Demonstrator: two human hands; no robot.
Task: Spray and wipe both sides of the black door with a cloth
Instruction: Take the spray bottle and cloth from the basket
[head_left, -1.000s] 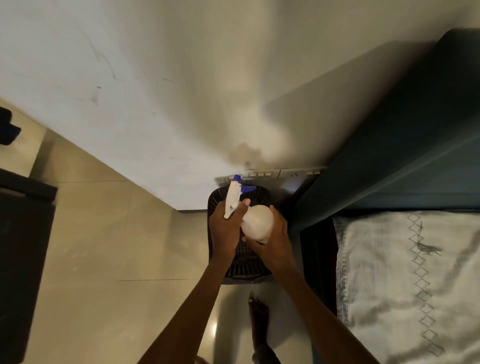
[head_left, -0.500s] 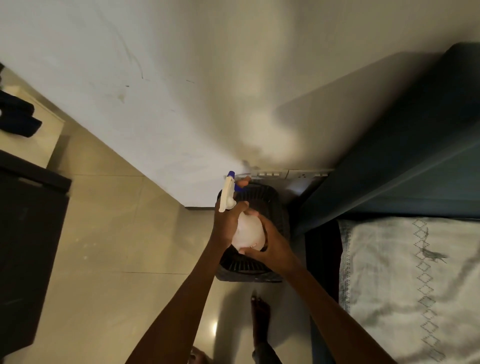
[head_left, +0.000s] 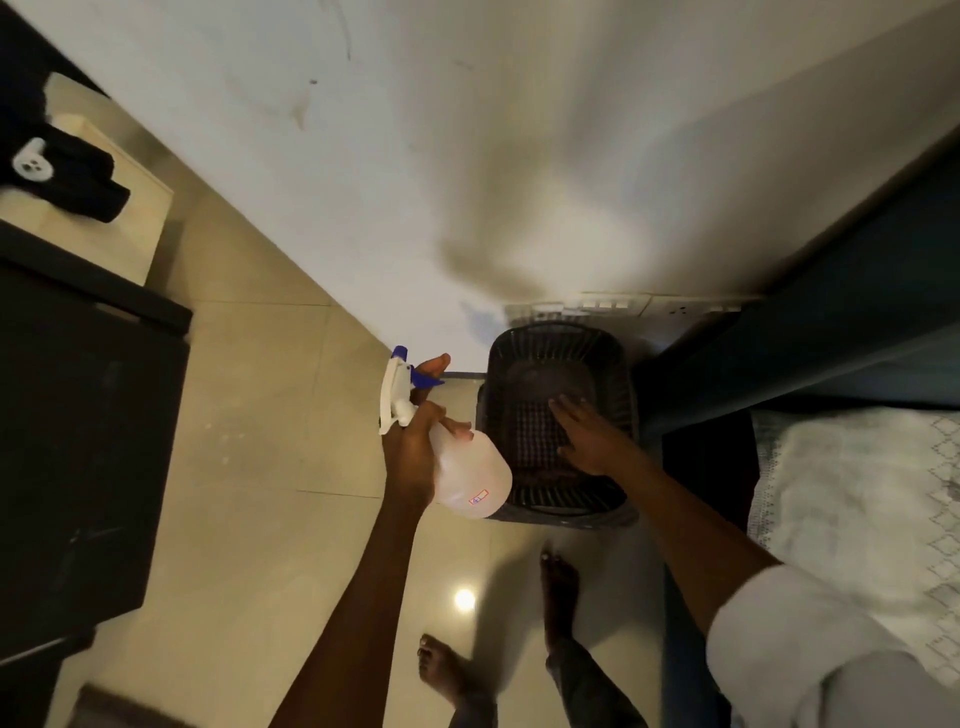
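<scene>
My left hand grips the neck of a translucent white spray bottle with a white and blue trigger head; one finger lies by the trigger. My right hand is off the bottle, fingers straight, held over a dark slatted basket on the floor. A black door fills the left edge of the view, well left of both hands. No cloth shows.
A white wall with a switch plate stands ahead. A bed with a pale patterned cover lies at right beside a dark blue headboard. My bare feet stand on beige tiles. A black object rests on a ledge upper left.
My right hand has let go of the bottle and moved right over the basket. My left hand has swung the bottle leftward, and the view has turned left, showing more of the black door.
</scene>
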